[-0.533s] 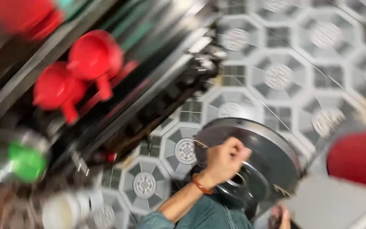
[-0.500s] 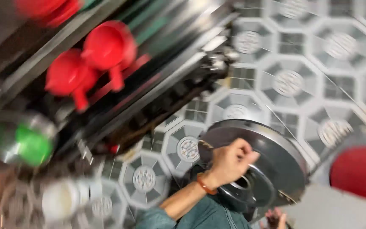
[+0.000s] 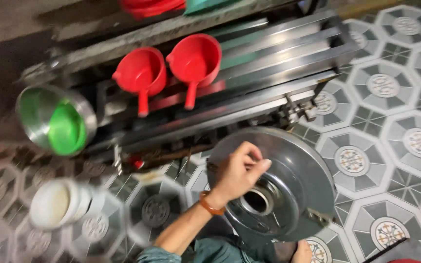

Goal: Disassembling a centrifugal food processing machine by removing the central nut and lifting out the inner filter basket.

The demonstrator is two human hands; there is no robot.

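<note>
Left hand [image 3: 237,173]: laid over the face of the round grey metal disc [image 3: 298,180], fingers curled loosely with the tips touching the metal just above the central hub hole [image 3: 258,200]; nothing clamped between the fingers. Orange band [image 3: 209,204] on the left wrist, teal sleeve [image 3: 159,255] at the bottom edge.

Right hand [image 3: 302,252]: only partly in view at the bottom edge, against the lower rim of the disc; finger state cannot be told.

Disc position: low centre of the view, tilted up on edge above the patterned tile floor [image 3: 391,107], upper rim close to the steel frame [image 3: 269,73].

Surroundings:
- 2 red scoops with handles, one [image 3: 140,73] beside the other [image 3: 196,58], resting on the steel frame, well apart from the disc.
- 1 steel bowl with a green inside [image 3: 57,119] at the left end of the frame.
- 1 white cup [image 3: 57,203], blurred, on the floor tiles to the left of the left forearm.
- Red and teal items at the top edge, too cropped to identify.
</note>
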